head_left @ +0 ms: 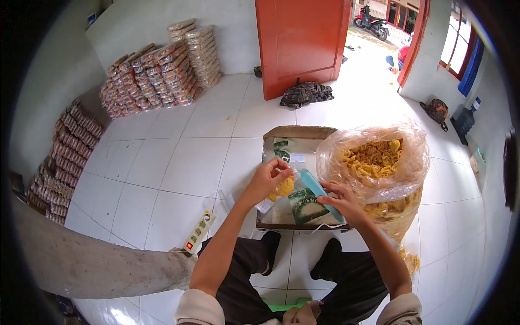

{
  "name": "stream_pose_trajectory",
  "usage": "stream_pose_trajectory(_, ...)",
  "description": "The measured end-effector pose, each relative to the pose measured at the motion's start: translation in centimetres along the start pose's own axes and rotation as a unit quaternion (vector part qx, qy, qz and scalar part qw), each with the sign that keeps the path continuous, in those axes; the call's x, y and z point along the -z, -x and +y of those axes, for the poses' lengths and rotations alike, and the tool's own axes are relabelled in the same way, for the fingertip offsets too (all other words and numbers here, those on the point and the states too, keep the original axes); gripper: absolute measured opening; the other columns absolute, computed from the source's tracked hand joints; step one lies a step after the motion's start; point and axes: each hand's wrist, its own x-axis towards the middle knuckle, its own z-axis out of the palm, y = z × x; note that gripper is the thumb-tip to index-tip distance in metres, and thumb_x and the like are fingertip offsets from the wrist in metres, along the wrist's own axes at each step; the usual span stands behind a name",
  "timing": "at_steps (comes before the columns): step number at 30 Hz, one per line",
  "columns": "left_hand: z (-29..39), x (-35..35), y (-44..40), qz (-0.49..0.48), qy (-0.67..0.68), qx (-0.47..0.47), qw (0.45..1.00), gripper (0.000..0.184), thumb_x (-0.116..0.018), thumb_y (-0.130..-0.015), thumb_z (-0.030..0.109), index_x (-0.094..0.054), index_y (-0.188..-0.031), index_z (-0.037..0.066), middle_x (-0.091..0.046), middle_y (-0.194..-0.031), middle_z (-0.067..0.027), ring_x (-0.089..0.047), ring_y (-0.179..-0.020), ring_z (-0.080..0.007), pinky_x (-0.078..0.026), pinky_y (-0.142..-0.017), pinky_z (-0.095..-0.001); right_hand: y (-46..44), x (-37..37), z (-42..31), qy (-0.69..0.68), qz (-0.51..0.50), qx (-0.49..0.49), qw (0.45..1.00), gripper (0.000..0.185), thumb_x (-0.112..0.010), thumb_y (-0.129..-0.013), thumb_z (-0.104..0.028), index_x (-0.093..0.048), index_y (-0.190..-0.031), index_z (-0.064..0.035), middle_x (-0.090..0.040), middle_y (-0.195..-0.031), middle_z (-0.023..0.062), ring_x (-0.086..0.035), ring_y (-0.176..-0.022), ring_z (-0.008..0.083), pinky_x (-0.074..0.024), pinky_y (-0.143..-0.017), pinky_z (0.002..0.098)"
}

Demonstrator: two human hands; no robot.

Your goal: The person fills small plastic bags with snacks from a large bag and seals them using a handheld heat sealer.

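Note:
My left hand (pixel 266 181) is closed, pinching a small clear plastic bag of yellow snacks (pixel 283 188). My right hand (pixel 345 203) grips a long light-blue handheld bag sealer (pixel 314 185); its upper end is close to the bag's right side, and I cannot tell whether they touch. Both hands are over a shallow cardboard box (pixel 300 131) with green-and-white printing inside. Right of it stands a large clear plastic sack (pixel 330 157), its top open on curly yellow snacks (pixel 374 158).
A power strip (pixel 197 233) with a red switch lies left of my legs. Packed snack bundles (pixel 162 76) are stacked along the far wall, more bundles (pixel 67 157) at left. A red door (pixel 303 43) stands open, a black plastic bag (pixel 306 95) at its foot. A grey post (pixel 108 265) crosses lower left.

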Motion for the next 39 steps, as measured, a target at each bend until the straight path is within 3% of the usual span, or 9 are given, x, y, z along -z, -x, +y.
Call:
stream_pose_trajectory(2, -0.1, -0.1, 0.0, -0.003, -0.017, 0.002, 1.0, 0.021, -0.055, -0.088, 0.025, -0.05, -0.092, 0.005, -0.061, -0.087, -0.0038, -0.057, -0.081, -0.0083, -0.046, -0.07, -0.0217, -0.1, 0.1, -0.4, 0.053, 0.005, -0.007, 0.999, 0.042, -0.064, -0.076, -0.006, -0.053, -0.114, 0.0062, -0.049, -0.102, 0.0041, -0.052, -0.091, 0.0108, -0.0418, -0.08, 0.0217)
stream_pose_trajectory(6, 0.2, -0.1, 0.2, 0.002, -0.013, 0.004, 1.0, 0.023, -0.057, -0.087, 0.025, -0.05, -0.095, 0.005, -0.06, -0.087, -0.004, -0.057, -0.08, -0.0087, -0.046, -0.071, -0.0217, -0.3, 0.0, 0.1, 0.064, 0.013, 0.001, 0.998, 0.039, -0.065, -0.076, -0.006, -0.055, -0.112, 0.0059, -0.051, -0.098, 0.0037, -0.051, -0.09, 0.0105, -0.0419, -0.079, 0.0214)
stream_pose_trajectory(8, 0.3, -0.4, 0.2, -0.001, -0.007, 0.016, 1.0, 0.025, -0.059, -0.085, 0.025, -0.051, -0.099, 0.005, -0.06, -0.088, -0.004, -0.057, -0.08, -0.009, -0.046, -0.071, -0.0215, -0.3, -0.3, 0.3, 0.062, 0.041, 0.037, 0.997, 0.041, -0.069, -0.075, -0.017, -0.058, -0.11, 0.0013, -0.056, -0.099, 0.0058, -0.053, -0.087, 0.0119, -0.0432, -0.073, 0.0259)
stream_pose_trajectory(10, 0.3, -1.3, 0.2, -0.006, -0.011, -0.094, 0.996, 0.035, -0.068, -0.079, 0.023, -0.053, -0.104, 0.005, -0.061, -0.087, -0.0042, -0.057, -0.081, -0.0093, -0.045, -0.072, -0.0206, -0.2, -0.5, 0.1, 0.096, 0.044, 0.046, 0.993, 0.041, -0.069, -0.074, -0.017, -0.059, -0.11, 0.0004, -0.056, -0.1, 0.0067, -0.054, -0.087, 0.0128, -0.0436, -0.073, 0.0265)
stream_pose_trajectory(16, 0.9, -1.4, 0.3, -0.029, -0.002, -0.016, 0.999, 0.034, -0.078, -0.067, 0.018, -0.06, -0.092, 0.002, -0.062, -0.088, -0.005, -0.058, -0.077, -0.0082, -0.046, -0.069, -0.0202, -0.1, -1.1, 0.1, 0.201, 0.07, 0.104, 0.972, 0.038, -0.069, -0.074, -0.019, -0.06, -0.107, -0.0016, -0.057, -0.1, 0.0106, -0.055, -0.089, 0.0177, -0.0442, -0.074, 0.029)
stream_pose_trajectory(26, 0.1, -1.5, -0.1, -0.009, -0.035, -0.039, 0.999, 0.034, -0.079, -0.066, 0.018, -0.061, -0.09, 0.003, -0.062, -0.088, -0.0049, -0.058, -0.078, -0.008, -0.047, -0.069, -0.0213, -0.1, -1.1, 0.4, 0.21, 0.084, 0.121, 0.967, 0.038, -0.07, -0.073, -0.017, -0.06, -0.107, -0.0004, -0.057, -0.1, 0.011, -0.056, -0.089, 0.0181, -0.045, -0.072, 0.0293)
stream_pose_trajectory(29, -0.7, -1.4, -0.5, -0.024, -0.018, -0.071, 0.997, 0.03, -0.072, -0.075, 0.023, -0.056, -0.092, 0.003, -0.06, -0.09, -0.0042, -0.057, -0.083, -0.0091, -0.046, -0.073, -0.0233, -0.4, -0.7, 0.6, 0.14, 0.076, 0.073, 0.984, 0.038, -0.067, -0.076, -0.013, -0.057, -0.11, 0.0019, -0.053, -0.101, 0.0042, -0.053, -0.089, 0.0107, -0.045, -0.074, 0.0245)
stream_pose_trajectory(31, -1.5, -1.2, -1.0, -0.014, 0.125, -0.058, 0.99, 0.025, -0.057, -0.087, 0.023, -0.048, -0.1, 0.004, -0.056, -0.093, -0.0028, -0.054, -0.085, -0.0084, -0.045, -0.074, -0.0212, -0.4, -0.4, 0.6, 0.135, 0.076, 0.07, 0.985, 0.04, -0.067, -0.076, -0.016, -0.057, -0.111, 0.0002, -0.054, -0.101, 0.0059, -0.053, -0.09, 0.0124, -0.0454, -0.073, 0.0256)
stream_pose_trajectory(39, -2.7, 0.3, -1.3, 0.037, 0.001, -0.02, 0.999, 0.017, -0.045, -0.093, 0.022, -0.045, -0.095, 0.005, -0.056, -0.093, -0.0039, -0.053, -0.086, -0.0093, -0.043, -0.078, -0.024, -0.6, -0.2, 1.4, 0.109, 0.066, 0.047, 0.991, 0.048, -0.065, -0.079, -0.023, -0.051, -0.119, -0.0004, -0.055, -0.101, 0.0076, -0.053, -0.093, 0.0149, -0.0459, -0.073, 0.0267)
